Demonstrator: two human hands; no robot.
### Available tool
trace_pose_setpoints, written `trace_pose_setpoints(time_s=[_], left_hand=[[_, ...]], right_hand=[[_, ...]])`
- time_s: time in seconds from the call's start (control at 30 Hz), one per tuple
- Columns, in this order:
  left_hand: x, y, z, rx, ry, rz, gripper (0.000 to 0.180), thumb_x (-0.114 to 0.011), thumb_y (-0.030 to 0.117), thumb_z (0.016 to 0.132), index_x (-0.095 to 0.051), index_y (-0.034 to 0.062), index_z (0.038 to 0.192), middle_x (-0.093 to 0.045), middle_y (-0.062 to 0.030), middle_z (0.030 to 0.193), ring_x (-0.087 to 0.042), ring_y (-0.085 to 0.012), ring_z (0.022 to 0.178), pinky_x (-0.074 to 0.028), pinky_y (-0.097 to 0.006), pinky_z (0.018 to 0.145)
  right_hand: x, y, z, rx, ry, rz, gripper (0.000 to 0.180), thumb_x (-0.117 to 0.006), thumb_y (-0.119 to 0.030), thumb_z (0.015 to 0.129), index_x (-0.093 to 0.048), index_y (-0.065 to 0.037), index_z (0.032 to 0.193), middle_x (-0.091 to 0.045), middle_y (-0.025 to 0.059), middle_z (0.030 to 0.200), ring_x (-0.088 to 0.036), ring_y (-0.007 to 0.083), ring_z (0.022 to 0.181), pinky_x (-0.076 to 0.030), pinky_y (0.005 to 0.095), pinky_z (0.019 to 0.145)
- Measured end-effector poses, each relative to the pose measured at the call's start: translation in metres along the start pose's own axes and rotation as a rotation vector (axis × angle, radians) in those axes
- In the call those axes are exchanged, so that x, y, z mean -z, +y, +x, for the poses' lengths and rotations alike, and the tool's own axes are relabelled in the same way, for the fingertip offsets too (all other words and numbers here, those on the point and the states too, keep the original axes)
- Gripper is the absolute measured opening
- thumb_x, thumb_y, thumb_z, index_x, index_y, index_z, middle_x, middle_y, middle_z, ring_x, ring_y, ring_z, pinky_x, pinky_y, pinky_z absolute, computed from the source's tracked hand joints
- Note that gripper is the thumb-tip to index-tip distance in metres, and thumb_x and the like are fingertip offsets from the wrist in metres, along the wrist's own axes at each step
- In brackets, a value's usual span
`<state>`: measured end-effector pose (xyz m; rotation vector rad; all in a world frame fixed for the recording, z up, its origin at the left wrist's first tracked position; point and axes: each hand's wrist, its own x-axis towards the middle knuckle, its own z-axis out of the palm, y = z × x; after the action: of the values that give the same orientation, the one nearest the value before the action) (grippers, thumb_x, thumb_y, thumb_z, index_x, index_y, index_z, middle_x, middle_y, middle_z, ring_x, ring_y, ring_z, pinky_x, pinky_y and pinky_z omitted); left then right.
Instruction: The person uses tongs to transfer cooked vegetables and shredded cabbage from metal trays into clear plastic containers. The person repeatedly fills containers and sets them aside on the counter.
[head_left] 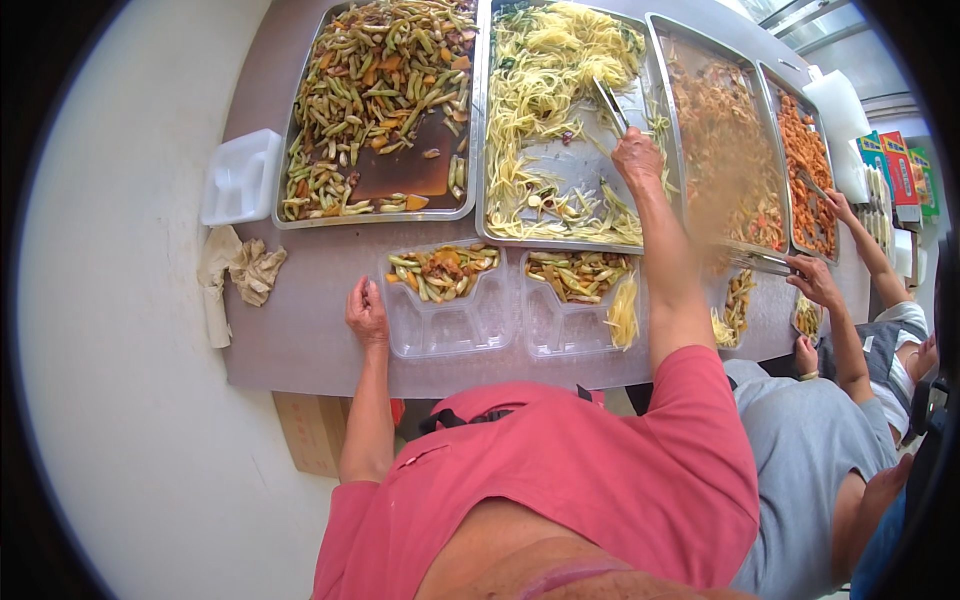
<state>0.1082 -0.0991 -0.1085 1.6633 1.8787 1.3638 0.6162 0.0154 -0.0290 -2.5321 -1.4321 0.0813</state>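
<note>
My right hand [637, 155] grips metal tongs [610, 105] whose tips reach into pale yellow shredded vegetable [560, 45] in a large metal tray [575, 180]. On the table's near side, my left hand [367, 312] is curled closed beside a see-through compartment container [450, 330]; nothing shows in its fingers. The back compartment of that container holds cooked green beans [443, 270] with orange pieces. To its right, a second see-through container [560, 330] holds beans too, and a clump of yellow shreds [622, 313] lies at its right side.
At the back left is a tray of beans [385, 90] in brown sauce. Trays of mixed food [735, 130] and orange-red food [800, 165] stand right. Co-workers' hands [815, 280] hold utensils close to my right. A white container [242, 178] and crumpled cloth [257, 270] lie left.
</note>
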Motion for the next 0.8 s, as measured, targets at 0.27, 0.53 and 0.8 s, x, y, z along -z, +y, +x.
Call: trace_pose_setpoints(time_s=[0.27,0.53,0.8], left_hand=[[0.002,0.004,0.003,-0.072,-0.014,-0.015,0.023,-0.062,0.019,0.087,-0.066,0.0013,0.102,-0.061,-0.0080,0.078,-0.055,-0.0164,0.064,-0.047,-0.030,0.059],[0.007,0.012,0.006,-0.148,-0.058,-0.022,0.021,-0.063,0.018,0.086,-0.066,0.0026,0.100,-0.058,-0.0061,0.073,-0.053,-0.0154,0.060,-0.046,-0.029,0.056],[0.010,0.013,0.004,-0.108,-0.121,-0.098,0.019,-0.063,0.018,0.086,-0.066,0.0037,0.099,-0.057,-0.0056,0.074,-0.053,-0.0147,0.061,-0.046,-0.029,0.056]], right_hand=[[0.010,-0.005,-0.085,0.087,-0.141,0.146,0.029,-0.058,-0.027,0.083,-0.061,0.001,0.091,-0.064,0.0272,0.089,-0.063,0.0436,0.087,-0.050,0.0483,0.076],[0.027,-0.031,-0.177,0.266,-0.105,0.078,0.034,-0.066,-0.026,0.080,-0.053,0.002,0.092,-0.062,0.0246,0.087,-0.063,0.0416,0.081,-0.051,0.0481,0.070],[0.014,-0.053,-0.185,0.350,0.110,-0.169,0.030,-0.064,-0.020,0.079,-0.048,0.000,0.094,-0.058,0.0189,0.085,-0.064,0.0336,0.076,-0.054,0.0423,0.062]])
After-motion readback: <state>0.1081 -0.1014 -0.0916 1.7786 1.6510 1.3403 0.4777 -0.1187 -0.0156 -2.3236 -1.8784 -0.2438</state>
